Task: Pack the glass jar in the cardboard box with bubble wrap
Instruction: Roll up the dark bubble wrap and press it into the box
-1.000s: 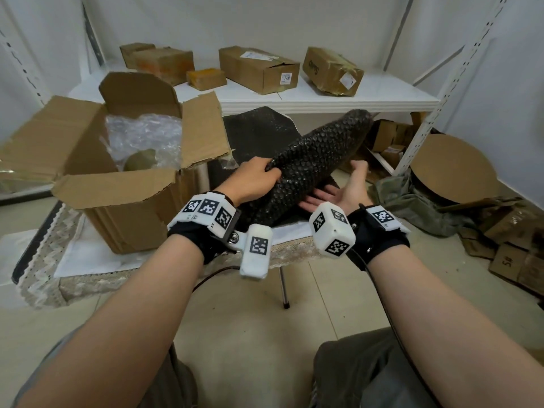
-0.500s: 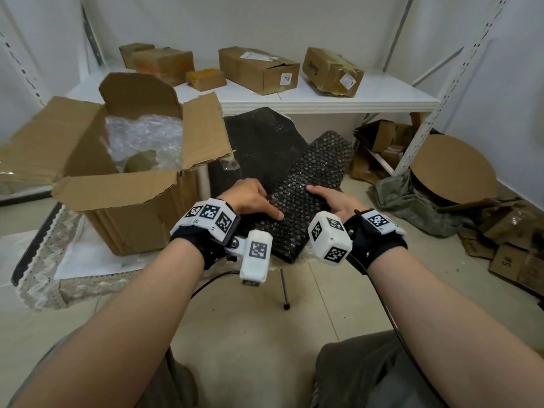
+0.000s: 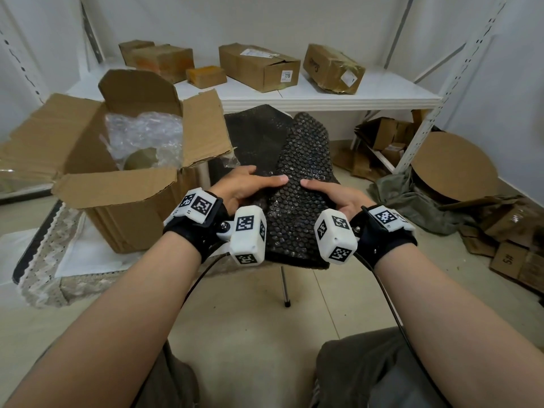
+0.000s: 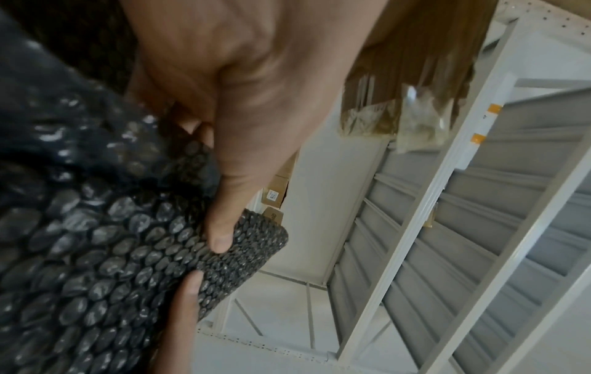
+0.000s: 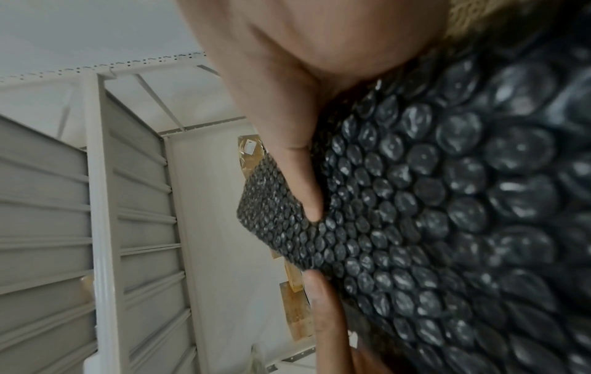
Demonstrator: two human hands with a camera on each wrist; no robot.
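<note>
The open box (image 3: 117, 184) on the worktop (image 3: 73, 260) already holds clear wrap (image 3: 144, 134) over a rounded olive shape, probably the jar (image 3: 139, 160), though that is hard to tell. Packing looks part done: both hands grasp a dark bubble wrap sheet (image 3: 300, 184) beside the box, left hand (image 3: 244, 188) and right hand (image 3: 332, 194), thumbs on top. That sheet has yet to go in, flaps to close.

two hands (image 3: 247, 189) – six boxes (image 3: 259, 67)
</note>
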